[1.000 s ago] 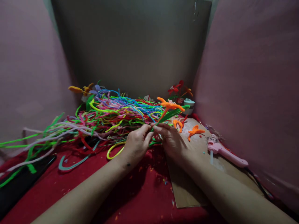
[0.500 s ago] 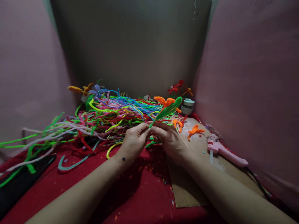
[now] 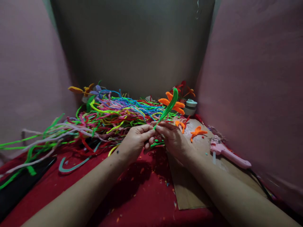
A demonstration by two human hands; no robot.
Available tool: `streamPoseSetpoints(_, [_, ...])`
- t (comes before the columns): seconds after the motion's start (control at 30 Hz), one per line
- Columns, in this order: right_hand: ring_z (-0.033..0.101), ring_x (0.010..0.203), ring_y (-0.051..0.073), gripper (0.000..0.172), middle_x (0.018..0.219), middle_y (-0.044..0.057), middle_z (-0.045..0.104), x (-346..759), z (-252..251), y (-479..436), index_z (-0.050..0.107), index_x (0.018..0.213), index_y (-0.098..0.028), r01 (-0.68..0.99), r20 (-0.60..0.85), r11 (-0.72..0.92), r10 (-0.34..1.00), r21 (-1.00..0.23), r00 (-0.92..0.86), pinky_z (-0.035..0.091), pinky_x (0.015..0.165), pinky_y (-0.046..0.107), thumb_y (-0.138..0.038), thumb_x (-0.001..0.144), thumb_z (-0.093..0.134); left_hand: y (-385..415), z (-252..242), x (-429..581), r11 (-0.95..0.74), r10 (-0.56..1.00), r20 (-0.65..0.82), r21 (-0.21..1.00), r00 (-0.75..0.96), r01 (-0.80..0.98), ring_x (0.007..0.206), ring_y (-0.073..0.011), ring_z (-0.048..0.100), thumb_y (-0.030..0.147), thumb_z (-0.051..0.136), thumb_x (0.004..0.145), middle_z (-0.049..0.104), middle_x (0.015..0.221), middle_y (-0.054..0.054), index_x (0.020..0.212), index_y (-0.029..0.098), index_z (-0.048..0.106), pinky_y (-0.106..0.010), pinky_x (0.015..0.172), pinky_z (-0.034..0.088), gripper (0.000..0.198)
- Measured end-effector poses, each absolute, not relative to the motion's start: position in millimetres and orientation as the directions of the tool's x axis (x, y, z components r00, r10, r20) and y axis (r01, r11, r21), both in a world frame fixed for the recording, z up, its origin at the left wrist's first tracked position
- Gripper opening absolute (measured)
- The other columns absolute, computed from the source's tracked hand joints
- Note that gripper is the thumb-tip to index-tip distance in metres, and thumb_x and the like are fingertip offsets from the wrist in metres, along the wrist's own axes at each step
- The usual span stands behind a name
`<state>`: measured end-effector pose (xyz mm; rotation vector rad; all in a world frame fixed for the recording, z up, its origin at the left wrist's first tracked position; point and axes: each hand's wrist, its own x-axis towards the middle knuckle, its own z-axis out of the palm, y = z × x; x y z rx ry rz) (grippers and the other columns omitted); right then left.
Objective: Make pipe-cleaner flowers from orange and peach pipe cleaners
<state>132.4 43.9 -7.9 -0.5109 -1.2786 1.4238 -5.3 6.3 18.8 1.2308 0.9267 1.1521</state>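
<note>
In the middle of the head view my two hands meet at the base of a green pipe-cleaner leaf (image 3: 169, 108). My left hand (image 3: 138, 137) is closed, thumb and fingers pinching the leaf's lower end. Fingers of my right hand (image 3: 174, 137) pinch the same spot from the other side. The leaf stands up from the fingertips, its tip curving at the top. Right behind it shows an orange pipe-cleaner flower (image 3: 178, 107); whether its stem is also in my fingers is hidden. Another green strand (image 3: 157, 144) shows below my hands.
A tangled heap of coloured pipe cleaners (image 3: 118, 110) lies behind and to the left. On the cardboard (image 3: 189, 192) at right are an orange piece (image 3: 198, 133) and a pink glue gun (image 3: 228, 153) with a cord. A pale-lidded jar (image 3: 190, 107) stands behind. Red cloth (image 3: 142, 201) covers the table.
The green leaf has turned more upright, and its tip now curves. The orange flower behind it has turned to show more petals. My left hand's lower fingers have come into view.
</note>
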Motion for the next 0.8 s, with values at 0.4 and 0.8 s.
streamPoseSetpoints(0.4, [0.043, 0.053, 0.009, 0.008, 0.061, -0.002, 0.058, 134, -3, 42, 0.070, 0.074, -0.020, -0.501, 0.312, 0.086, 0.868, -0.861, -0.387, 0.033, 0.053, 0.025, -0.028, 0.072, 0.069, 11, 17, -12, 0.163, 0.904, -0.012, 0.934, 0.428, -0.319, 0.032, -0.0005, 0.027, 0.029, 0.063, 0.079, 0.045, 0.047, 0.006, 0.078, 0.012, 0.063, -0.012, 0.032, 0.024, 0.017])
streamPoseSetpoints(0.8, [0.051, 0.060, 0.012, 0.017, 0.068, 0.001, 0.063, 129, -10, 42, 0.072, 0.078, -0.017, -0.406, 0.205, 0.100, 0.953, -0.908, -0.223, 0.037, 0.053, 0.025, -0.031, 0.067, 0.069, 5, 10, -3, -0.432, 0.875, 0.475, 0.674, 0.097, 0.600, 0.070, -0.0165, 0.059, 0.031, 0.058, 0.081, 0.066, 0.080, -0.004, 0.092, 0.019, 0.063, -0.025, 0.065, 0.042, 0.018])
